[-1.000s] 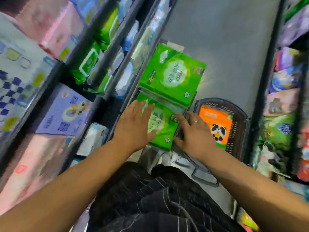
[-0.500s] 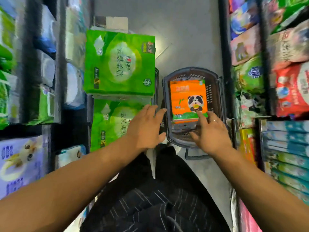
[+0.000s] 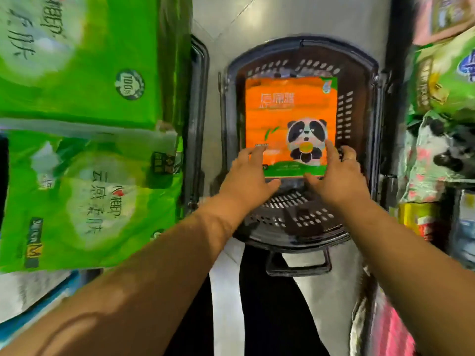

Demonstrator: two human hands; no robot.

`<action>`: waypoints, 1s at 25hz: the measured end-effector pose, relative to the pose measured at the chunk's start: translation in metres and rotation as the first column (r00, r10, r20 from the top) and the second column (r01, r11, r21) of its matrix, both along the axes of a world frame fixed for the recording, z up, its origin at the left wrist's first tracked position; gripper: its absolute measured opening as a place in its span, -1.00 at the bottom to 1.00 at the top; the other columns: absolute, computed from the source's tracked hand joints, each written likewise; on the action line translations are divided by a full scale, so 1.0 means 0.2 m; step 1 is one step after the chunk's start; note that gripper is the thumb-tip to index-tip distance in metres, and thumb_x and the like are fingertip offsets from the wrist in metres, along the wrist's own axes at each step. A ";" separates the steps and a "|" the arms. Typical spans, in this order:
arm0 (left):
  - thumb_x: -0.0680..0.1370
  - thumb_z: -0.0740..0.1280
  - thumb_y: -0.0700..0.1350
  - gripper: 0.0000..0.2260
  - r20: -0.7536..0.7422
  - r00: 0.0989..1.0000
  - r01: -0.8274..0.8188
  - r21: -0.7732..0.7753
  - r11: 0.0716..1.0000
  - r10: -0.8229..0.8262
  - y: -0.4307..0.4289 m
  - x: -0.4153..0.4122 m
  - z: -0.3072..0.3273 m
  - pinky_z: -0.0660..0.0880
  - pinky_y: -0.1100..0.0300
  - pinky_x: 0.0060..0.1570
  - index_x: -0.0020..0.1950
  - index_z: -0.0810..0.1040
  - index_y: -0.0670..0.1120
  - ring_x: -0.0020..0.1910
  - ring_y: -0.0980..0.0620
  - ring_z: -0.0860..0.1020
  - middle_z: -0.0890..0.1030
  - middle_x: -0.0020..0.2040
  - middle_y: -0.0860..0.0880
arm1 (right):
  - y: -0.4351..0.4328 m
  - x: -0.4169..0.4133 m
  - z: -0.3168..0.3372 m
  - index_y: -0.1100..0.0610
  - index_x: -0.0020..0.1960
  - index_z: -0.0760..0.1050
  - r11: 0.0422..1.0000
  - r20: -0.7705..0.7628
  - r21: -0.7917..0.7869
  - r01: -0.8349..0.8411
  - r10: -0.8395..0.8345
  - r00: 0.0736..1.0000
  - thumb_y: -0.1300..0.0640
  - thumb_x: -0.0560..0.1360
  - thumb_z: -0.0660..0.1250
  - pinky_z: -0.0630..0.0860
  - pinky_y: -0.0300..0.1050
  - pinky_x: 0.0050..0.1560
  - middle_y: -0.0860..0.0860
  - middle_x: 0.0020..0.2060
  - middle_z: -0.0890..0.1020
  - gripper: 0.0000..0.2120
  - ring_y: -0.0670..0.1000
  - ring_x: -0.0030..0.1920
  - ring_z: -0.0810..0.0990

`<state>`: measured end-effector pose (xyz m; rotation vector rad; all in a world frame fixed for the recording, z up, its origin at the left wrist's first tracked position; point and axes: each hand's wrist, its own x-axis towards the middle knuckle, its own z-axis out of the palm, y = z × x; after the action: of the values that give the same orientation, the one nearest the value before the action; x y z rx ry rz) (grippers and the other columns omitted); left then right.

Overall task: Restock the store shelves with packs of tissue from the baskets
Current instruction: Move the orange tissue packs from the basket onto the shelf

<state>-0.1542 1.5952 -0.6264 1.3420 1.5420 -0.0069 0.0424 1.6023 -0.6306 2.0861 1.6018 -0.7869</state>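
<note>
Moved off the green packs (image 3: pixel 84 191) at left since a second ago; now reaching into the dark basket (image 3: pixel 359 140) on the floor. Left hand (image 3: pixel 248 176) and right hand (image 3: pixel 336 176) at the near corners of the orange panda pack (image 3: pixel 290 109), fingers (image 3: pixel 331 150) spread, resting on its face. Not closed around it; grip likely forming. Pack lying flat inside the basket, looks like the only one there. Judged step: pick up for shelving. Pale tiled floor (image 3: pixel 257 19), narrow aisle, stocked shelves (image 3: pixel 442 80) at right, second basket rim (image 3: pixel 198 98) beside the green packs.
</note>
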 end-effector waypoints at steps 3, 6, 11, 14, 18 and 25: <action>0.48 0.43 0.02 -0.25 -0.061 0.968 -0.249 -0.055 0.967 0.245 0.01 0.13 -0.32 0.22 0.05 0.42 0.54 0.10 -0.07 0.43 -0.18 0.24 0.14 0.48 -0.16 | 0.13 0.13 -0.33 0.08 0.57 -0.04 0.994 -0.033 -0.004 0.113 -0.113 0.993 -0.19 0.48 0.36 0.34 0.20 0.29 0.25 0.48 0.06 -0.13 0.36 0.39 0.24; 0.48 0.43 0.02 -0.18 -0.096 0.923 -0.381 -0.076 0.921 0.374 0.06 0.22 -0.53 0.19 0.13 0.38 0.56 -0.02 -0.05 0.47 -0.13 0.19 0.02 0.54 -0.13 | 0.20 0.21 -0.59 0.09 0.57 -0.13 0.982 -0.124 0.005 0.191 -0.189 0.974 -0.22 0.43 0.40 0.28 0.18 0.36 0.26 0.51 0.06 -0.01 0.31 0.46 0.18; 0.34 0.54 0.04 0.01 -0.037 0.782 -0.623 -0.037 0.781 0.622 0.23 0.24 -0.76 0.31 0.08 0.35 0.56 -0.05 -0.10 0.37 -0.09 0.37 0.34 0.43 -0.14 | 0.25 0.30 -0.79 0.04 0.57 -0.25 0.899 -0.456 0.036 0.435 -0.373 0.808 -0.04 0.25 0.61 0.17 0.03 0.49 0.11 0.54 0.10 0.24 0.09 0.52 0.14; 0.22 0.56 0.12 0.03 -0.077 0.764 -0.641 0.010 0.767 0.640 0.24 0.26 -0.80 0.37 -0.03 0.32 0.53 0.05 -0.08 0.31 -0.10 0.43 0.39 0.38 -0.13 | 0.25 0.33 -0.81 -0.03 0.57 -0.18 0.869 -0.539 0.001 0.496 -0.417 0.732 0.00 0.20 0.63 0.16 0.00 0.49 0.05 0.51 0.18 0.24 0.04 0.49 0.20; 0.34 0.53 0.06 -0.10 -0.142 0.782 -0.601 0.088 0.794 0.607 0.14 0.30 -0.69 0.36 -0.12 0.31 0.52 0.08 -0.05 0.33 -0.11 0.39 0.35 0.39 -0.08 | 0.19 0.31 -0.73 -0.07 0.55 -0.11 0.824 -0.589 -0.046 0.564 -0.479 0.651 0.05 0.20 0.62 0.27 0.01 0.43 0.04 0.46 0.26 0.18 0.04 0.42 0.30; 0.35 0.53 0.08 -0.14 -0.080 0.741 -0.655 0.134 0.744 0.666 -0.14 0.31 -0.22 0.34 -0.12 0.34 0.48 0.09 -0.03 0.36 -0.07 0.35 0.33 0.38 -0.05 | -0.09 0.32 -0.23 -0.13 0.49 0.03 0.745 -0.653 -0.008 0.667 -0.509 0.561 0.04 0.27 0.60 0.39 -0.03 0.30 -0.01 0.39 0.35 0.01 0.00 0.32 0.41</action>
<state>-0.0916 1.5666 -0.6697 0.7994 2.0814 0.4483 0.1067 1.5849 -0.6772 2.8053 1.2608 -1.7583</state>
